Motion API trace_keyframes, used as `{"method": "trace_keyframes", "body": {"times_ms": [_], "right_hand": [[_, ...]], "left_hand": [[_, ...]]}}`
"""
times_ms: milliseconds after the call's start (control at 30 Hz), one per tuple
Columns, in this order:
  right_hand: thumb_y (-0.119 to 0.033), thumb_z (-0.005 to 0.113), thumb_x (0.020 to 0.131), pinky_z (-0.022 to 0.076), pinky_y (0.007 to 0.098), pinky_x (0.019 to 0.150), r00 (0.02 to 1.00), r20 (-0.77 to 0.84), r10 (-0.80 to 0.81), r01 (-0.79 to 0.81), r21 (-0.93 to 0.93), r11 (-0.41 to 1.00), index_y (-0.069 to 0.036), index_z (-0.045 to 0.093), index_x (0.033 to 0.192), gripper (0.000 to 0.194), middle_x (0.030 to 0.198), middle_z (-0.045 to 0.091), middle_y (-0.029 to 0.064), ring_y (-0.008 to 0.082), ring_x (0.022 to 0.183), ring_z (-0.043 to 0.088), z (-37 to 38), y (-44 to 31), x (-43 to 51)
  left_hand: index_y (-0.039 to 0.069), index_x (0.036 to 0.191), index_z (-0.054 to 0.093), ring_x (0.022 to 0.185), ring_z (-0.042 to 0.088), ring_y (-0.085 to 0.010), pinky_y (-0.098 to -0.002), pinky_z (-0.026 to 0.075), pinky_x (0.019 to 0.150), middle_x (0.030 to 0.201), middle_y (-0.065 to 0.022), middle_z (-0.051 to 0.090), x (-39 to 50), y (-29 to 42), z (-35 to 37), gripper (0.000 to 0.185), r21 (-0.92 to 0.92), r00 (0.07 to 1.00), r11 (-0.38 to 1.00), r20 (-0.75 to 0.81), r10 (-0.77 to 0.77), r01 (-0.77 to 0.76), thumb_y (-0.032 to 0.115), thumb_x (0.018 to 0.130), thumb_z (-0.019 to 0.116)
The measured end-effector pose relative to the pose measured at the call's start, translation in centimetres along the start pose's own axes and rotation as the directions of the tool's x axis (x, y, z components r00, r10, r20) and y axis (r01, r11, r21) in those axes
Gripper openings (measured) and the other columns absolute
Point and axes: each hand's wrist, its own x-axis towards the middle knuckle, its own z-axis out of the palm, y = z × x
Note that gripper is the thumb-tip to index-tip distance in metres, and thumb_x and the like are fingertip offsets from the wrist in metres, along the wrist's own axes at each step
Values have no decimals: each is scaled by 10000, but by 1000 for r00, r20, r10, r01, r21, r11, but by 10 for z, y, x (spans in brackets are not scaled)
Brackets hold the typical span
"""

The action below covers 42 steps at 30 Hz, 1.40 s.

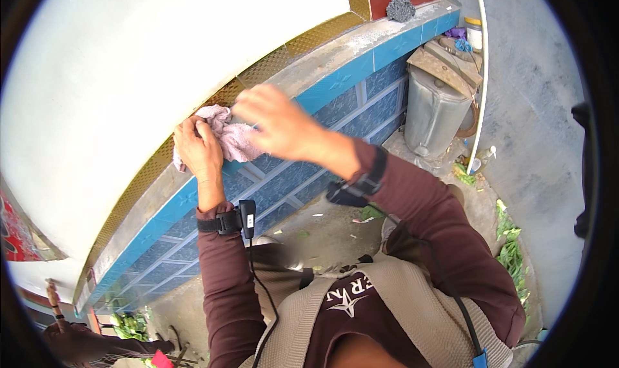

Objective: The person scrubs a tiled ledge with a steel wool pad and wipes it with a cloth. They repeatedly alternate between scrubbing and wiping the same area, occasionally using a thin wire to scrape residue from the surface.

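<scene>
A crumpled pale pink cloth [237,138] lies on the narrow concrete ledge [309,73], against the gold patterned tile border [268,65] of a white wall. My left hand [198,145] presses on the cloth's left part with curled fingers, and some cloth shows beyond the hand's far side. Blurred, my right hand [278,123] is over the right part of the cloth, fingers apart; whether it touches the cloth is unclear. Both wrists wear black straps with devices and cables.
A grey scouring pad [400,8] rests farther right on the ledge. Below are blue tiles [338,80]. A metal container [433,111] topped with boards, a white pipe [482,77], a bottle [485,155] and leafy greens [510,252] are at right. Another person [80,341] is at lower left.
</scene>
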Motion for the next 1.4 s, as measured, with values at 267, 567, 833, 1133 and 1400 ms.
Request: {"method": "trace_keyframes", "body": {"times_ms": [267, 567, 833, 1133, 1400], "right_hand": [[-248, 697, 771, 439, 435, 878, 982, 188, 30, -38, 41, 998, -88, 582, 1097, 381, 1062, 558, 146, 337, 1007, 518, 105, -10, 28], [-240, 595, 763, 518, 447, 806, 854, -66, 517, -436, -635, 638, -58, 679, 974, 291, 928, 680, 174, 378, 892, 638, -69, 102, 12], [-408, 728, 725, 499, 436, 813, 950, -83, 302, -306, -456, 836, 31, 637, 952, 503, 913, 644, 207, 350, 879, 620, 32, 49, 13], [-205, 616, 728, 478, 422, 754, 989, 125, 77, -88, 86, 992, -15, 672, 855, 235, 886, 657, 182, 288, 841, 617, 162, -56, 53], [-309, 701, 682, 518, 427, 733, 870, 91, 485, -435, -326, 840, -90, 658, 969, 364, 912, 658, 162, 345, 842, 638, -27, 79, 13]], "left_hand": [[37, 1241, 436, 1037, 572, -226, -348, 462, 953, 1123, -119, 539, -11, -42, -64, 286, -759, 943, 564, 220, -249, 325, 112, 965, 444], [15, 1046, 605, 768, 561, -196, -291, 462, 632, 1004, -104, 586, -21, -114, -121, 193, 145, 1000, 989, 28, -7, 3, 19, 870, 527], [33, 990, 634, 731, 540, -212, -321, 445, 636, 971, -101, 595, -26, -120, -106, 161, 255, 989, 963, -88, 118, -92, 58, 853, 551], [29, 997, 628, 827, 558, -256, -337, 436, 658, 1006, -115, 573, -19, -126, -116, 188, 365, 990, 921, 56, 128, -139, 140, 893, 518], [59, 1013, 635, 831, 537, -236, -334, 420, 671, 994, -92, 566, -22, -121, -114, 187, 383, 999, 923, 34, 17, -28, 134, 876, 532]]}}
